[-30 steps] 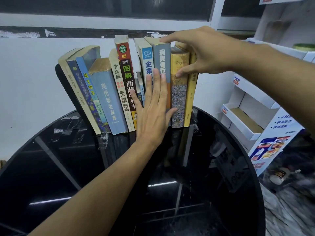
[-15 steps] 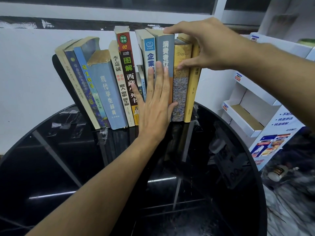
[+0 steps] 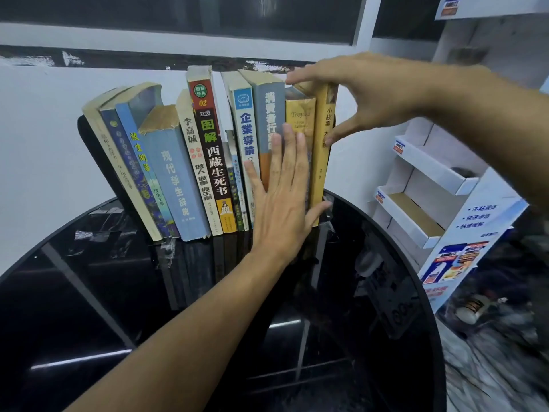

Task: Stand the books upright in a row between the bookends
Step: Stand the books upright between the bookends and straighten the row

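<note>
Leaning left, spines out: books (image 3: 208, 162)

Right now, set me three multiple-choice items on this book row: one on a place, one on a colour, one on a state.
1. Where does the left hand rest?
A. flat on the spines at the row's right end
B. on the table
C. on the cardboard stand

2. What colour is the spine numbered 02?
A. green
B. dark with a red top
C. white

3. How do the leftmost books stand?
A. flat
B. dead upright
C. tilted

Answers:
1 A, its palm and fingers cover the spines by the yellow book.
2 B, red band above dark.
3 C, their tops slant left against the black bookend.
</note>
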